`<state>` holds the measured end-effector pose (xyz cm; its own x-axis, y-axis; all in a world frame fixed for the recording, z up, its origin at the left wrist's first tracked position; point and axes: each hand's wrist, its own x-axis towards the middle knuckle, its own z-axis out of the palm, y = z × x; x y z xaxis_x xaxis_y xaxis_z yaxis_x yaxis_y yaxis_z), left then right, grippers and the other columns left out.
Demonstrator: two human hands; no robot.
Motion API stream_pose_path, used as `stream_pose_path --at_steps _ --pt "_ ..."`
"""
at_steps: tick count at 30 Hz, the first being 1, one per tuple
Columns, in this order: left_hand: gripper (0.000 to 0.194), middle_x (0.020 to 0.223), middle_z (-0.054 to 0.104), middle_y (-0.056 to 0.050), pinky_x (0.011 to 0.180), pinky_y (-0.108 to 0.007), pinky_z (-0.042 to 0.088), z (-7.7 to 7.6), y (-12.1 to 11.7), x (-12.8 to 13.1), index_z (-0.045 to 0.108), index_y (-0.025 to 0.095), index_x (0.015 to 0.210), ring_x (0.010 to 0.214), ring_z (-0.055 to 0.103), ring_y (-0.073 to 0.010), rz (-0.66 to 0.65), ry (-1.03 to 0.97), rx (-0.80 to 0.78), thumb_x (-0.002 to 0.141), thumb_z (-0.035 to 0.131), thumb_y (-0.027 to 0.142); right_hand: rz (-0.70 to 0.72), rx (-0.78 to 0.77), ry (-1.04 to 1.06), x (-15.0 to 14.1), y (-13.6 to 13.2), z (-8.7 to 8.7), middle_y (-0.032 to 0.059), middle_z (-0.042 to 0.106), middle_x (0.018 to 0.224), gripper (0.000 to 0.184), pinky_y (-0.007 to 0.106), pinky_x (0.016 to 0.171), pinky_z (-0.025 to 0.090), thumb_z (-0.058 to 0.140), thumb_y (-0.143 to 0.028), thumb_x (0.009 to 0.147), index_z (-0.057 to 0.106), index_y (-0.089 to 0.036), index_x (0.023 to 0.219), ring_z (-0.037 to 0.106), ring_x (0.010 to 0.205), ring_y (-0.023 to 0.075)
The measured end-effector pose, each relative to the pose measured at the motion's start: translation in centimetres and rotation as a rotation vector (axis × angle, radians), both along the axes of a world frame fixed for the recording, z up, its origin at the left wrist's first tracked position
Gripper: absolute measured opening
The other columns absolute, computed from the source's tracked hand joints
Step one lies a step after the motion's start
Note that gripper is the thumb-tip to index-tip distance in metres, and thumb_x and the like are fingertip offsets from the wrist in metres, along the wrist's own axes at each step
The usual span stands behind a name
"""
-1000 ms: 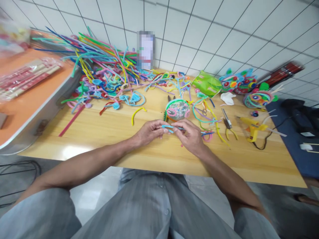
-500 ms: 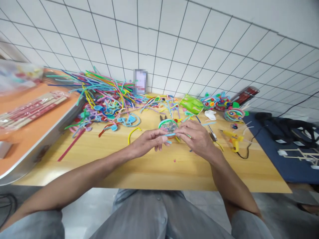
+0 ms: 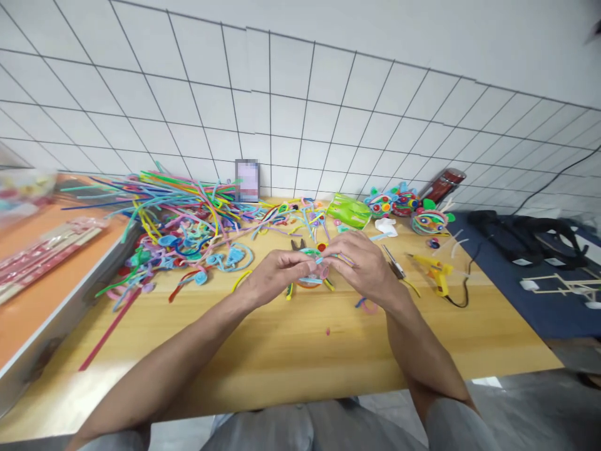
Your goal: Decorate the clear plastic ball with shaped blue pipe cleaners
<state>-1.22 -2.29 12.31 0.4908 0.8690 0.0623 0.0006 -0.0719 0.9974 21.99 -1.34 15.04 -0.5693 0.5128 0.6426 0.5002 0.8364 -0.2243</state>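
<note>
- Head view: from my remote seat, I am seeing the left hand [image 3: 277, 272] and right hand [image 3: 359, 266] facing each other above the middle of the table [image 3: 282, 351].
- Both sets of fingers are nearly closing, pinching a small blue strip [image 3: 320, 260] between them; I am judging that the two-sided grip is keeping something so thin and bendy steady.
- The round decorated piece [image 3: 307, 252] is lying just beyond and beneath the fingers, partly hidden, presumably staying within easy reach.
- The wrists are angling inward, the forearms are spreading toward the near left and near right, and the backs of the hands are mostly facing up.
- The strip pile [image 3: 188, 200] is sitting far left and the yellow glue gun [image 3: 436, 274] is resting right, probably leaving the middle free for handwork.
</note>
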Motion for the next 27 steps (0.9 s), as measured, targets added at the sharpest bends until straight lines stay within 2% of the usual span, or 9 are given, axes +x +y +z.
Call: stream_pose_path --at_steps 5,12,18,27 --pt "0.022 0.085 0.073 -0.003 0.077 -0.028 0.05 -0.1 0.5 -0.6 0.083 0.019 0.08 0.078 0.064 -0.0163 0.105 0.064 0.066 0.086 0.076 0.039 -0.023 -0.032 0.002 0.4 0.5 -0.1 0.0039 0.079 0.094 0.008 0.04 0.086 0.055 0.069 -0.023 0.101 0.075 -0.027 0.101 0.073 0.093 0.0226" --pt "0.027 0.083 0.077 -0.003 0.079 -0.027 0.05 -1.1 1.0 -0.3 0.084 0.016 0.088 0.076 0.065 -0.0154 0.027 -0.051 -0.129 0.083 0.081 0.042 -0.031 -0.029 -0.006 0.2 0.9 -0.4 0.0042 0.077 0.094 0.012 0.038 0.084 0.054 0.062 -0.02 0.104 0.071 -0.025 0.098 0.072 0.092 0.021" --pt "0.026 0.076 0.073 -0.002 0.072 -0.026 0.046 -1.1 1.2 -0.2 0.081 0.015 0.083 0.072 0.06 -0.014 -0.037 -0.049 -0.127 0.084 0.079 0.042 -0.027 -0.021 -0.021 0.0 1.3 -1.0 0.0047 0.076 0.096 0.011 0.039 0.086 0.052 0.061 -0.02 0.104 0.07 -0.026 0.101 0.07 0.094 0.0218" --pt "0.026 0.06 0.056 0.004 0.06 -0.023 0.035 -1.3 1.3 0.3 0.078 0.014 0.079 0.058 0.043 -0.0094 -0.018 0.0 -0.116 0.08 0.075 0.041 -0.03 0.041 -0.075 0.0 1.5 -1.6 0.006 0.074 0.098 0.01 0.038 0.084 0.051 0.063 -0.017 0.103 0.071 -0.023 0.102 0.069 0.094 0.021"
